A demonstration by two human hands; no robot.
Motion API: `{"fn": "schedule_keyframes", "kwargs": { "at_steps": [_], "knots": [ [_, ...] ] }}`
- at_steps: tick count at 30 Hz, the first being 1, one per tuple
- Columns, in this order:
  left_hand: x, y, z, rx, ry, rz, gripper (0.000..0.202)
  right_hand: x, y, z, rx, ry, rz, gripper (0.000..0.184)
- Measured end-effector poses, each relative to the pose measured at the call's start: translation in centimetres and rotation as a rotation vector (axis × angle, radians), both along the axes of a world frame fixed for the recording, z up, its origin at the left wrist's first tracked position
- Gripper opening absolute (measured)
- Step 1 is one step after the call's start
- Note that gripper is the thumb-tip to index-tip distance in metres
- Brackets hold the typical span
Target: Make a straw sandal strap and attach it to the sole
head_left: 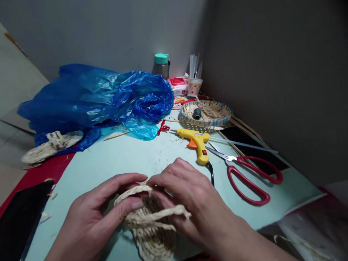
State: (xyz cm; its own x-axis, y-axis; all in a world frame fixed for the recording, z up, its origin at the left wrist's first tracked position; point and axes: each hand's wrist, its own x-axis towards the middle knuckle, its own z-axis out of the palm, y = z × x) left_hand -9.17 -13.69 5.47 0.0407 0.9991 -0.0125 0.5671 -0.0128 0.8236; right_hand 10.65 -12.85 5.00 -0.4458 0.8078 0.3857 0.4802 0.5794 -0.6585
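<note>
A small woven straw slipper (156, 247) is held between both my hands near the table's front edge, its coiled sole facing up. My left hand (103, 211) is closed on its left side, the thumb pressing on a braided strap (133, 193). From the right, my right hand (191, 201) pinches the far end of that strap; its fingertips are partly hidden. Loose twisted straw ends (168, 213) stick out beneath the right fingers. A similar straw slipper (52, 147) lies at the far left beside a crumpled blue plastic bag (100, 100).
Beyond my right hand lie a yellow glue gun (197, 139) and red-handled scissors (251, 171). A woven basket (220, 113) holds a dark thread spool (196, 113). Behind are a paper cup (195, 87) with glue sticks and a bottle (161, 65). A black flat panel (22, 224) sits left.
</note>
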Motion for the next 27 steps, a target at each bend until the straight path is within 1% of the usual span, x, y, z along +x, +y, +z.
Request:
{"fn": "schedule_keyframes", "kwargs": {
  "at_steps": [2,4,7,10,12,15,16,18,19,21,22,24,26,27],
  "knots": [
    [0.3,0.1,0.2,0.037,0.005,-0.063,0.03,-0.1,-0.2,0.0,0.141,-0.044,0.022,0.021],
    [0.5,0.1,0.2,0.066,0.023,-0.088,0.027,-0.2,-0.4,-0.1,0.224,-0.07,0.018,0.022],
    [0.8,0.0,0.1,0.028,0.002,-0.101,0.025,-0.4,-0.5,-0.1,0.222,-0.121,0.009,0.021],
    [0.8,-0.1,0.0,0.007,-0.02,-0.049,0.028,-0.2,-0.4,-0.3,0.203,-0.191,0.041,0.019],
    [0.4,-0.5,-0.1,0.051,0.029,-0.005,0.03,0.0,-0.5,-0.5,0.225,-0.222,0.029,0.023],
    [-0.8,-1.5,-1.0,0.145,0.087,0.034,0.027,0.2,-0.6,-0.8,0.247,-0.199,-0.054,0.024],
    [-1.3,-2.0,-1.4,0.183,0.098,0.062,0.026,0.2,-0.7,-0.8,0.221,-0.168,-0.07,0.022],
    [-2.1,-3.0,-2.4,0.224,0.108,0.11,0.029,0.1,-0.6,-0.7,0.1,-0.087,-0.077,0.016],
    [-2.3,-3.4,-2.9,0.216,0.102,0.123,0.032,0.0,-0.5,-0.6,0.008,-0.049,-0.078,0.012],
    [-2.5,-4.1,-3.5,0.145,0.066,0.147,0.041,-0.3,-0.2,-0.4,-0.216,0.005,-0.084,0.008],
    [-2.5,-4.2,-3.6,0.098,0.042,0.171,0.043,-0.5,0.0,-0.3,-0.318,0.029,-0.089,0.007],
    [-2.0,-4.3,-3.2,0.016,0.026,0.241,0.041,-0.8,0.3,-0.4,-0.482,0.082,-0.071,0.008],
    [-1.2,-4.2,-2.4,-0.018,0.052,0.293,0.039,-1.1,0.6,-0.7,-0.573,0.135,-0.044,0.008],
    [-0.9,-4.1,-2.0,-0.016,0.065,0.3,0.04,-1.2,0.6,-0.9,-0.608,0.159,-0.031,0.007]
  ]
}}
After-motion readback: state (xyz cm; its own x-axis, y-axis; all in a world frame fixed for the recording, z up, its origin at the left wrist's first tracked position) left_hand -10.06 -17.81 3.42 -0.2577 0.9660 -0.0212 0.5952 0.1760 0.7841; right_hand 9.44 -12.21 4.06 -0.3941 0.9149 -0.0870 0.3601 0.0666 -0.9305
